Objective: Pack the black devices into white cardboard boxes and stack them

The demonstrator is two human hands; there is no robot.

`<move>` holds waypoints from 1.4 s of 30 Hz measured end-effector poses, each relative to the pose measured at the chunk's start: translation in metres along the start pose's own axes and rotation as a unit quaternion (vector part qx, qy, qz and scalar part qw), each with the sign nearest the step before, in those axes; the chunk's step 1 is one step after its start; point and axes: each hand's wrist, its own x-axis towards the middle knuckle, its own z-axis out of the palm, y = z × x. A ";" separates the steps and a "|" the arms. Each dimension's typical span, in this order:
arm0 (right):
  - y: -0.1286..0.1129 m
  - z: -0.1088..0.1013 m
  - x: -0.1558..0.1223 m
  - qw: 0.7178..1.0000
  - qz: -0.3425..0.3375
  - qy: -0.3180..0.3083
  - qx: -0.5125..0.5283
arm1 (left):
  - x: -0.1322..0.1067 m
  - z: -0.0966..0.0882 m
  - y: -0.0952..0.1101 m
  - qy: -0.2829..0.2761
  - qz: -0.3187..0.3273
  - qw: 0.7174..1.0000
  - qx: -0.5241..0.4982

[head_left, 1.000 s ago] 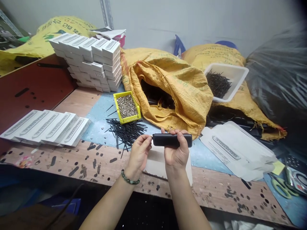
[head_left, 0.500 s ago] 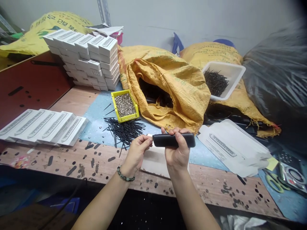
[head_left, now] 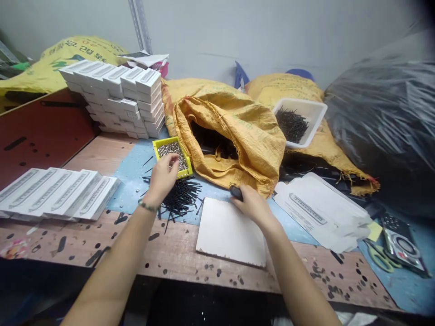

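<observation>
Right grip clasps the black case, sack bulging just beyond — left grip (holding or not, I can't tell) over the yellow tray, black rods nearer, box stack far left.

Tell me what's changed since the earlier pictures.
The left hand left the black piece and moved left and forward to the yellow tray. The right hand, holding that mostly hidden piece, turned palm-down beside the orange sack. Stacked boxes and sack stayed put.
</observation>
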 end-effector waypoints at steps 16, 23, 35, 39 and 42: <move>-0.046 0.077 0.195 0.996 -0.066 -0.043 -0.037 | 0.071 0.015 -0.024 -0.044 -0.028 0.999 -0.006; -0.018 0.041 0.156 0.998 -0.045 -0.017 0.039 | 0.024 0.009 -0.020 -0.036 -0.121 0.945 -0.303; -0.021 0.011 -0.007 0.861 0.098 0.115 0.485 | -0.087 0.037 0.013 -0.095 -0.281 0.752 -0.588; -0.045 0.009 -0.021 0.669 0.203 0.176 0.693 | -0.101 0.041 0.019 -0.103 -0.301 0.724 -0.611; -0.066 0.009 -0.024 0.567 0.225 0.175 0.773 | -0.109 0.043 0.022 -0.106 -0.306 0.716 -0.618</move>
